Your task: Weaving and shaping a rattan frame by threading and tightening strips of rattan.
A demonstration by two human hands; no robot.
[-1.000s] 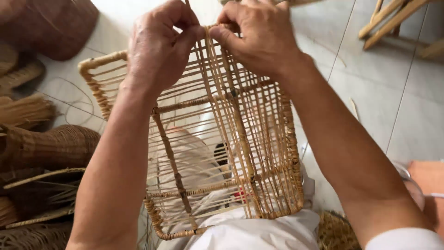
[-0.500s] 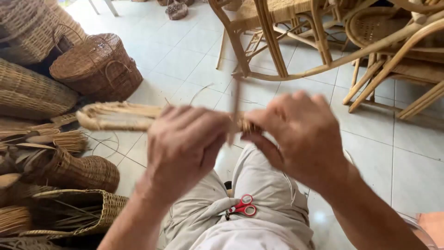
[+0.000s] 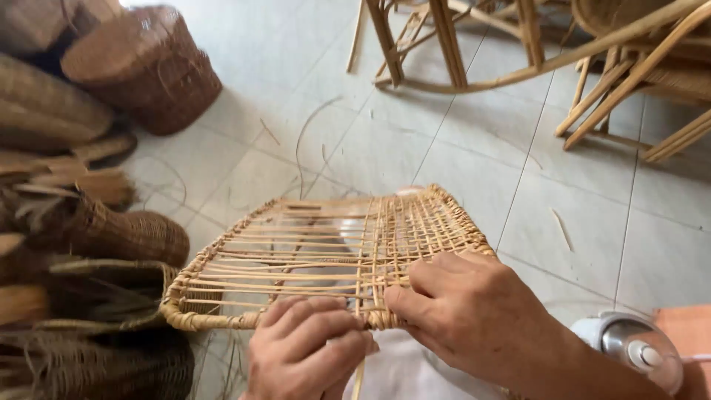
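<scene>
A flat rattan woven panel (image 3: 318, 244) lies almost level over my lap, its open ribs running left to right and its right part filled with lattice weave. My left hand (image 3: 307, 344) is curled at the panel's near edge, fingers closed on a thin rattan strand (image 3: 359, 374) that hangs down below it. My right hand (image 3: 474, 311) pinches the near rim beside the woven section, thumb and fingers closed on the panel.
Several woven baskets (image 3: 144, 67) and bundles of rattan (image 3: 81, 185) crowd the left side on the tiled floor (image 3: 474, 155). Rattan chair frames (image 3: 563, 52) stand at the top right. A white and chrome lidded pot (image 3: 633, 348) sits at the lower right.
The panel has gone from upright in front of me to edge-on and then to lying flat. Both hands have shifted from its top edge to its near rim.
</scene>
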